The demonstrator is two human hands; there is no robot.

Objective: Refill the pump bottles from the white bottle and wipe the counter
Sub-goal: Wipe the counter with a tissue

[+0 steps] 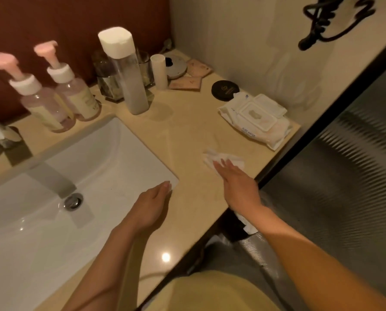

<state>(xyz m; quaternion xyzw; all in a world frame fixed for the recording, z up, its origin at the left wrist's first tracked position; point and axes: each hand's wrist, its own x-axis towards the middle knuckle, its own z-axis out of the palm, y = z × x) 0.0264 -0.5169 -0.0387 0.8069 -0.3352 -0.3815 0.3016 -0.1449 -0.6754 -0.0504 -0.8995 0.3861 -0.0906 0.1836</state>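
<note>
Nearest, at six o'clock, the left hand (152,203) lies with relaxed, nearly straight fingers at the corner of the sink (52,232), holding nothing. At four o'clock the right hand (237,187) lies flat, its straight fingers pressing a wipe (223,158) onto the counter (183,135). The step in hand seems to be the wiping. The next move likely calls for a flat, pressing sweep toward twelve o'clock that stops short of the standing things. At two o'clock of that hand a pack (259,122) lies with its flap open and a wipe showing in the slot. Farther off, at eleven o'clock, the white bottle (129,72) stands capped near the back wall. Its lower part looks milky and its upper part clear, so it seems partly full. At ten o'clock two pump bottles (48,108) stand side by side behind the sink with their pumps on. They hold pale pinkish liquid, but their level cannot be told.
</note>
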